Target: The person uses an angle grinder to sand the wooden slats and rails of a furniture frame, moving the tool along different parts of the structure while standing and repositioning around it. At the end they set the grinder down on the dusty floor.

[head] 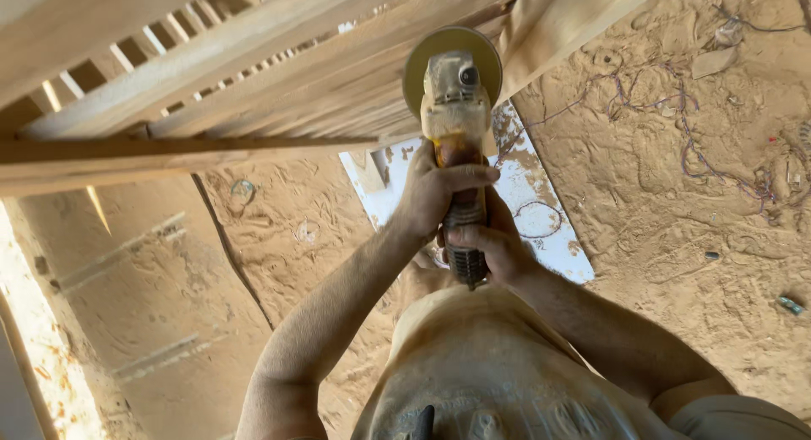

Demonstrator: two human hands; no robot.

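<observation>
My left hand (435,191) clamped around upper body of dusty angle grinder (457,144); my right hand (490,241) closed on rear handle just below. Grinder held upright at centre view, sanding disc (422,68) against slatted wooden frame (253,77). Sawdust-covered floor (676,195) beneath, white panel (541,195) and loose cord (676,119) lying on it.

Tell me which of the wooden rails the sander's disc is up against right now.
The disc of the sander meets the broad pale plank at upper right, not the long dark rail or the slats leftward.
</observation>
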